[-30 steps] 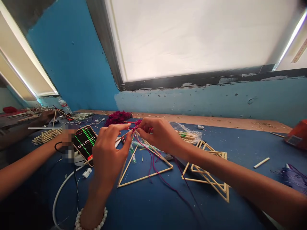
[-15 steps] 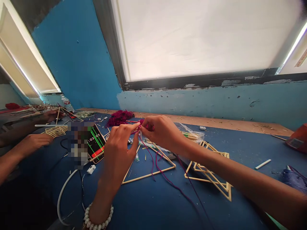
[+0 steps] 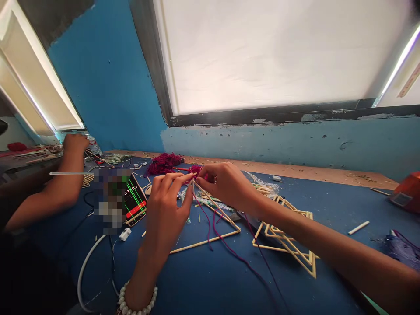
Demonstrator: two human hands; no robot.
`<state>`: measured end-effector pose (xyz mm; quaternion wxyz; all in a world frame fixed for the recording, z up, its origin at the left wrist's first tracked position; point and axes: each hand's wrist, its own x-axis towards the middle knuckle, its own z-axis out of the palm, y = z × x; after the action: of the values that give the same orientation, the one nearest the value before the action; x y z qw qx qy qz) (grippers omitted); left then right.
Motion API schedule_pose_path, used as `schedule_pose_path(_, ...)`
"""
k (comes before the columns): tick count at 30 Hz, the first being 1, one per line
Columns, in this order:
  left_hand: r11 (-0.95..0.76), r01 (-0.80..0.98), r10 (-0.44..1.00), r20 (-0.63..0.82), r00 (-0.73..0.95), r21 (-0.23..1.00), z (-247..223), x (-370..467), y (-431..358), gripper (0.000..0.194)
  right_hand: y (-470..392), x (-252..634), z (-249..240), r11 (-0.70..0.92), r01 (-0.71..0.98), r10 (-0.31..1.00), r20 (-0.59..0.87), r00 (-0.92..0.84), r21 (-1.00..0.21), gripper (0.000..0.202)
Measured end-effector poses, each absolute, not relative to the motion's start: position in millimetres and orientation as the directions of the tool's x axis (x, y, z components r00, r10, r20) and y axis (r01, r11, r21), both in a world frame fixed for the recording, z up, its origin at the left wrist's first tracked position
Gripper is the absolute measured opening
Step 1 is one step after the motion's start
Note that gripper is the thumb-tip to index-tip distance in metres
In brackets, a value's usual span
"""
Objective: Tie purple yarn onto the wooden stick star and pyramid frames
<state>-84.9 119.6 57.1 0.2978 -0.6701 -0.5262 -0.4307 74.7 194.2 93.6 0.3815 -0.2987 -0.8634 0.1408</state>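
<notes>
1. Two hands met at the top corner of a pale wooden-stick triangle frame (image 3: pixel 210 218), which stood propped on the blue table top (image 3: pixel 203 280).
2. Left hand (image 3: pixel 167 214) was pinched shut on the stick ends at that corner.
3. Right hand (image 3: pixel 226 183), at three o'clock of it, was closed on the magenta yarn strand (image 3: pixel 210 223), which trailed toward five o'clock.
4. Binding the corner seemed the step in hand; the next turn would call for steady tension.
5. Another person's hand (image 3: pixel 75 142) worked at nine o'clock, beyond a black phone (image 3: pixel 134 199).
</notes>
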Motion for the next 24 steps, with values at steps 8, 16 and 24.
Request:
schedule_pose_path(8, -0.286, 0.956, 0.439, 0.896, 0.067, 0.069, 57, -85, 120, 0.021, 233, 79, 90, 0.468, 0.089, 0.596, 0.24, -0.766, -0.879, 0.03)
schedule_pose_path(16, -0.308, 0.95, 0.437, 0.894, 0.099, 0.045, 58, -86, 121, 0.021, 266, 63, 119, 0.443, 0.215, 0.494, 0.036, -0.869, -0.87, 0.02)
schedule_pose_path(24, -0.292, 0.956, 0.442, 0.89, 0.108, 0.029, 57, -86, 120, 0.024, 270, 55, 170, 0.579, 0.335, 0.28, -0.205, -0.938, -0.743, 0.015)
